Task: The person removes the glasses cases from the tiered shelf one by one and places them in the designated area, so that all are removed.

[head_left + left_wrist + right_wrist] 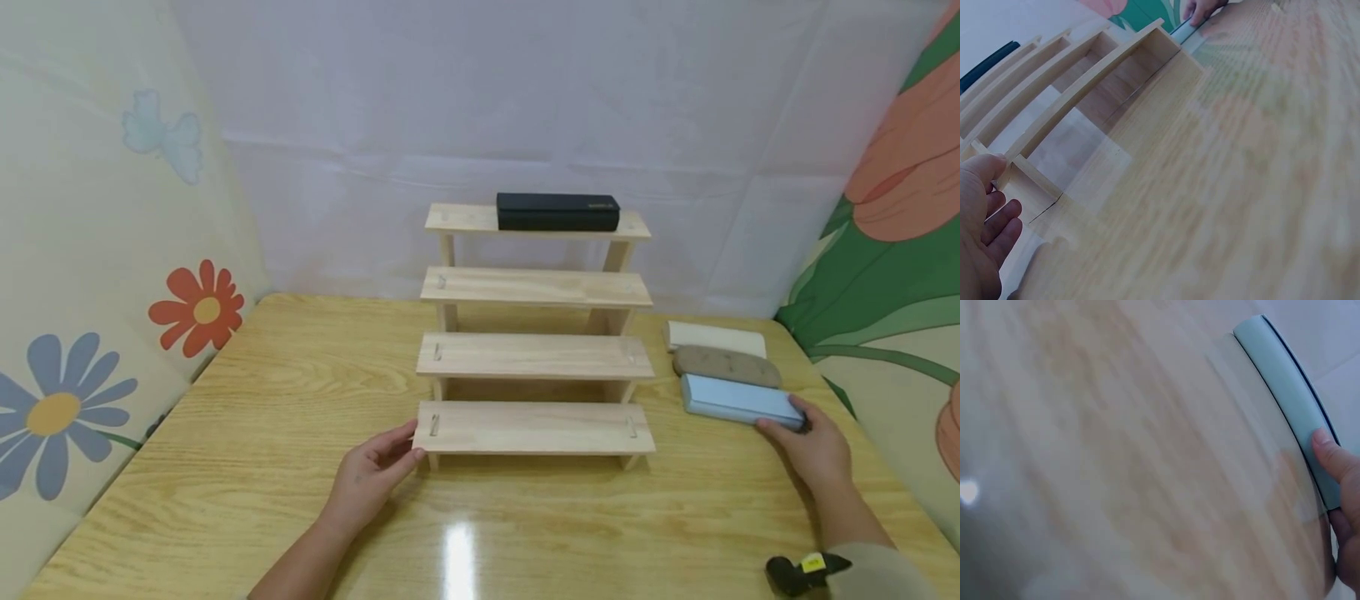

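Note:
A four-tier wooden display rack [534, 357] stands mid-table, a dark glasses case [557, 212] on its top tier. At the left end of the lowest tier, my left hand [372, 477] pinches the board's corner between thumb and index finger; in the left wrist view its other fingers [1002, 225] curl loosely below. My right hand [817, 443] grips the right end of a light blue glasses case [738, 400] lying on the table. The right wrist view shows the thumb [1330, 452] on the case's near face, with the other fingers partly hidden around its end.
Behind the blue case lie a brown glasses case [726, 367] and a white one [716, 337], close together. White cloth [525, 100] hangs behind the wooden table [300, 383]. Flower-printed panels [82, 250] border both sides. A black strap device [806, 573] sits at the right wrist.

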### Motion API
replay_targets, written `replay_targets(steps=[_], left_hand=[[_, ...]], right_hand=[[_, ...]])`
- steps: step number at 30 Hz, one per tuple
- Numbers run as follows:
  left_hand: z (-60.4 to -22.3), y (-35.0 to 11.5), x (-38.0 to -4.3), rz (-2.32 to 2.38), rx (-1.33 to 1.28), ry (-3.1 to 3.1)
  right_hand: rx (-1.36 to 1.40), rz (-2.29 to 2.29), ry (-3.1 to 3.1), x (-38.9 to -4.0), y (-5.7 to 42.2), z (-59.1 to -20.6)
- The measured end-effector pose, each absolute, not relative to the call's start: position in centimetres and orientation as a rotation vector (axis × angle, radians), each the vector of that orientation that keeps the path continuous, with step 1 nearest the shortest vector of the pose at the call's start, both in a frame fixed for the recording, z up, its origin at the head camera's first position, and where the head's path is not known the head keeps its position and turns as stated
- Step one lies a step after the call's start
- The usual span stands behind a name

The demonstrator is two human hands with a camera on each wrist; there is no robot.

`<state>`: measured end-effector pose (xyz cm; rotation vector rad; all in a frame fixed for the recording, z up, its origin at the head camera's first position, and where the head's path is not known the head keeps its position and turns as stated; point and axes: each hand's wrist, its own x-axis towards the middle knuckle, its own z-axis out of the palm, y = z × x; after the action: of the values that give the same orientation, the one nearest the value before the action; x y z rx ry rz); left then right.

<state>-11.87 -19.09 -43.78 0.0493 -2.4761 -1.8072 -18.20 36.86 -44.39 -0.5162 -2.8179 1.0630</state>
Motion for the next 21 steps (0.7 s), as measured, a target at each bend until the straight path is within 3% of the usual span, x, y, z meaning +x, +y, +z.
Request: replay_targets(steps=[21], left_hand=[[-43.6,-19.0,-11.8,-1.822,0.076,-2.481]], right_hand=[[-0.605,1.109,-2.786,-19.8,37.2,-44.0]])
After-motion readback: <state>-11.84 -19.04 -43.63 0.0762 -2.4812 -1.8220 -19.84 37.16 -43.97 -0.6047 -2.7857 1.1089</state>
